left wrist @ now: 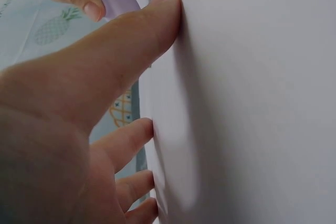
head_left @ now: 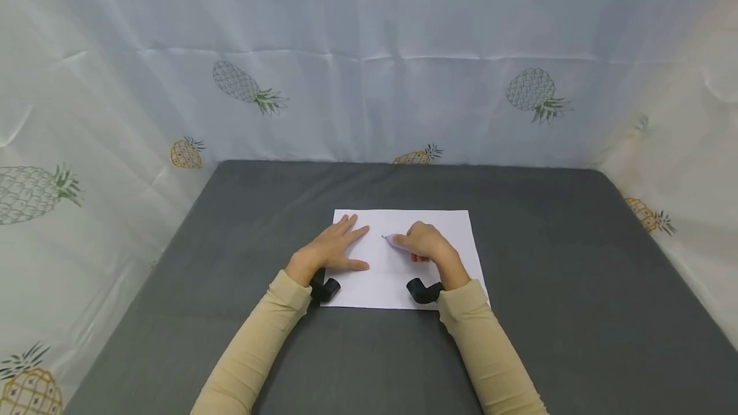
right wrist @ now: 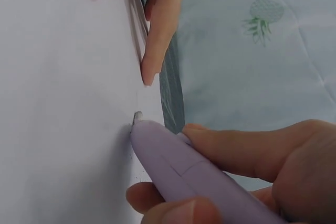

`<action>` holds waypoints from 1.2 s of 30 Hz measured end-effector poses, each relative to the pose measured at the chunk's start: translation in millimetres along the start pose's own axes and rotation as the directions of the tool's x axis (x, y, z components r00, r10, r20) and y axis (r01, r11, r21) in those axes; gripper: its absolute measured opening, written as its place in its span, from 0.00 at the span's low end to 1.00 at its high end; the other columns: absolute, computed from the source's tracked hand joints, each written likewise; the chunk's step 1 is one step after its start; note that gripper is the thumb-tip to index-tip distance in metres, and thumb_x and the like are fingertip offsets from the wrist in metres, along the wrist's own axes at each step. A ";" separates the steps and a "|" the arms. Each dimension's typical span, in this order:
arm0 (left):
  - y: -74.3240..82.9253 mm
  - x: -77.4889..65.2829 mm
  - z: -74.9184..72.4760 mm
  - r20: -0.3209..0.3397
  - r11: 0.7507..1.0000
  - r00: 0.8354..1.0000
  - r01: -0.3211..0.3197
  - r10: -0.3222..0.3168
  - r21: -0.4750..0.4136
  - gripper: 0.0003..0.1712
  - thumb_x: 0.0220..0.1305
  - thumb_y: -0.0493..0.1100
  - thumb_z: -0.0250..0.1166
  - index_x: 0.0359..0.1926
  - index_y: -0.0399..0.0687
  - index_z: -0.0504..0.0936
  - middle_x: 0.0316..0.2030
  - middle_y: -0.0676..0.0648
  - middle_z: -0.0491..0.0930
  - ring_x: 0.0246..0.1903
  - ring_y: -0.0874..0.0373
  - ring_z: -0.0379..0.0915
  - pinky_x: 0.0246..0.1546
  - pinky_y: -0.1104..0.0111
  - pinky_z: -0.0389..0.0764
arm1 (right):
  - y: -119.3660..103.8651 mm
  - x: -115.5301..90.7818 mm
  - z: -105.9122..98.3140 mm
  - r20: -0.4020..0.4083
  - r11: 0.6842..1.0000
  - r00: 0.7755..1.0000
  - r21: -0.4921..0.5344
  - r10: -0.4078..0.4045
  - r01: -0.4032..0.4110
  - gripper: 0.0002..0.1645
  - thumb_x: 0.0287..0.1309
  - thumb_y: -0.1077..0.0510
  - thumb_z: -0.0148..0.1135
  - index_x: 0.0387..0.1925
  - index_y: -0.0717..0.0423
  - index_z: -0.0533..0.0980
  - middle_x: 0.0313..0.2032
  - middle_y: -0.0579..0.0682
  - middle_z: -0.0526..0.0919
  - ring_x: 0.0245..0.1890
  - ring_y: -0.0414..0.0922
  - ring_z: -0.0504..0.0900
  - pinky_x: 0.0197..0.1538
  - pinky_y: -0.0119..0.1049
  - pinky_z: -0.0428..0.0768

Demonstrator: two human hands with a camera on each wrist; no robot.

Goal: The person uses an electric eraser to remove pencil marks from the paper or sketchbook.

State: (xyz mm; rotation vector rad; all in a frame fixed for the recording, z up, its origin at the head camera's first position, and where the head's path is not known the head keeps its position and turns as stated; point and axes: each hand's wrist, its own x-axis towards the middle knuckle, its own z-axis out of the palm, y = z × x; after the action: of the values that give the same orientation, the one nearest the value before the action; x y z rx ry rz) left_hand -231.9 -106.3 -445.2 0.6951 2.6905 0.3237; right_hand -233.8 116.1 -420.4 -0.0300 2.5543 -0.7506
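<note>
A white sheet of paper (head_left: pixel 398 287) lies on the dark grey tabletop. My left hand (head_left: pixel 334 245) rests on its left part with fingers spread; the left wrist view shows the thumb (left wrist: pixel 152 22) and fingertips touching the paper. In my right hand (head_left: pixel 425 240) I grip a thick lilac pen-shaped tool (right wrist: pixel 184 166) with a small button on its side. Its short greyish tip (right wrist: pixel 137 116) is right at the paper, by a small dark mark (head_left: pixel 383 236) near the middle. Fine dark specks show on the sheet beside the tool.
The grey table (head_left: pixel 559 261) stretches out around the paper. Behind it and along both sides hangs a pale curtain (head_left: pixel 369 101) printed with pineapples. Black wrist-worn devices (head_left: pixel 423 290) overlap the near part of the sheet in the head view.
</note>
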 end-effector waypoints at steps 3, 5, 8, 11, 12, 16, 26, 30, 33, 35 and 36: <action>-0.6 0.4 -0.7 0.001 1.000 1.000 0.002 -0.002 -0.004 0.49 0.60 0.65 0.62 0.75 0.54 0.52 0.78 0.40 0.39 0.78 0.41 0.32 0.76 0.47 0.47 | 1.4 -0.5 -2.5 -0.012 1.000 1.000 0.006 0.005 -0.005 0.28 0.65 0.43 0.55 0.23 0.62 0.80 0.10 0.47 0.71 0.12 0.40 0.65 0.20 0.30 0.65; -0.5 -0.3 -1.0 0.005 1.000 1.000 0.002 -0.002 -0.009 0.49 0.60 0.64 0.62 0.75 0.53 0.52 0.78 0.40 0.39 0.78 0.41 0.32 0.76 0.46 0.47 | 0.8 -2.9 -4.8 -0.001 1.000 1.000 0.010 0.011 -0.011 0.27 0.65 0.42 0.55 0.25 0.62 0.80 0.10 0.47 0.71 0.12 0.40 0.64 0.20 0.30 0.65; -0.1 -1.4 -0.7 0.010 1.000 1.000 0.004 -0.004 -0.025 0.49 0.60 0.64 0.63 0.75 0.53 0.52 0.78 0.39 0.39 0.78 0.41 0.32 0.76 0.46 0.47 | -0.4 -5.7 -6.8 0.019 1.000 1.000 0.007 0.019 -0.019 0.27 0.65 0.43 0.55 0.26 0.63 0.81 0.10 0.47 0.70 0.11 0.40 0.63 0.20 0.30 0.64; -0.2 -1.7 -0.2 0.008 0.999 1.000 0.002 -0.002 -0.032 0.49 0.60 0.63 0.62 0.75 0.52 0.53 0.78 0.39 0.39 0.78 0.41 0.32 0.76 0.46 0.46 | -1.3 -5.7 -5.0 0.016 1.000 1.000 -0.010 0.017 -0.017 0.26 0.65 0.44 0.55 0.25 0.63 0.80 0.09 0.46 0.70 0.11 0.40 0.63 0.19 0.30 0.64; -0.3 -1.6 -0.2 0.006 1.000 1.000 0.001 -0.001 -0.031 0.49 0.60 0.63 0.62 0.75 0.52 0.53 0.78 0.39 0.40 0.78 0.41 0.32 0.76 0.47 0.46 | -1.8 -5.1 -3.5 0.010 1.000 1.000 -0.016 0.014 -0.013 0.26 0.65 0.44 0.55 0.25 0.63 0.80 0.09 0.46 0.70 0.11 0.40 0.63 0.19 0.30 0.64; -0.2 -1.2 -0.8 -0.008 1.000 1.000 -0.008 0.008 -0.019 0.49 0.60 0.63 0.63 0.75 0.51 0.53 0.77 0.38 0.41 0.78 0.40 0.33 0.76 0.46 0.47 | -4.7 -2.6 3.9 -0.031 1.000 0.999 -0.014 -0.012 0.012 0.26 0.65 0.44 0.55 0.25 0.62 0.80 0.09 0.46 0.70 0.11 0.39 0.64 0.19 0.29 0.63; 1.3 -2.0 -2.9 -0.004 1.000 1.000 -0.003 0.003 -0.025 0.49 0.59 0.62 0.64 0.75 0.51 0.54 0.77 0.38 0.41 0.78 0.40 0.33 0.76 0.46 0.47 | -4.1 -4.1 1.8 -0.028 0.999 1.000 -0.033 0.003 -0.004 0.27 0.65 0.44 0.55 0.22 0.62 0.80 0.09 0.47 0.70 0.11 0.41 0.64 0.19 0.30 0.63; 0.4 -1.4 -1.8 0.006 1.000 1.000 0.007 -0.007 -0.019 0.49 0.60 0.63 0.63 0.75 0.53 0.53 0.77 0.39 0.40 0.78 0.41 0.33 0.76 0.47 0.47 | -4.4 -4.6 2.4 -0.031 1.000 1.000 -0.023 -0.004 0.003 0.27 0.65 0.44 0.55 0.22 0.62 0.80 0.09 0.47 0.70 0.11 0.40 0.64 0.18 0.30 0.63; 0.2 -1.1 -1.8 0.007 1.000 1.000 0.006 -0.005 -0.019 0.49 0.60 0.64 0.62 0.75 0.53 0.53 0.78 0.39 0.40 0.78 0.41 0.32 0.76 0.47 0.47 | -5.7 -4.4 4.4 -0.040 0.999 0.999 -0.017 -0.028 0.027 0.27 0.66 0.44 0.54 0.23 0.62 0.80 0.08 0.46 0.70 0.10 0.40 0.64 0.18 0.29 0.62; 0.5 -1.2 -1.3 0.007 1.000 1.000 0.004 -0.004 -0.019 0.49 0.60 0.64 0.62 0.75 0.53 0.53 0.78 0.39 0.40 0.78 0.41 0.32 0.76 0.47 0.47 | -5.5 -4.2 4.9 -0.036 0.999 0.999 -0.019 -0.032 0.032 0.27 0.66 0.44 0.54 0.23 0.62 0.80 0.08 0.46 0.70 0.10 0.39 0.65 0.18 0.29 0.63; 0.5 -1.1 -1.0 0.008 1.000 1.000 0.004 -0.004 -0.019 0.49 0.60 0.64 0.62 0.75 0.53 0.53 0.77 0.39 0.40 0.78 0.41 0.32 0.76 0.47 0.46 | -5.2 -4.3 4.5 -0.032 0.999 0.999 -0.020 -0.028 0.027 0.28 0.66 0.44 0.54 0.23 0.62 0.80 0.08 0.46 0.70 0.11 0.40 0.65 0.18 0.29 0.63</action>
State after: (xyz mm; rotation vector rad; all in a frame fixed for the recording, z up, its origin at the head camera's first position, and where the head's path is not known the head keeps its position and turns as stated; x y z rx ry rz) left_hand -231.1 -106.6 -443.9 0.6845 2.6777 0.3446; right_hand -228.5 110.1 -419.2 -0.0601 2.5966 -0.7424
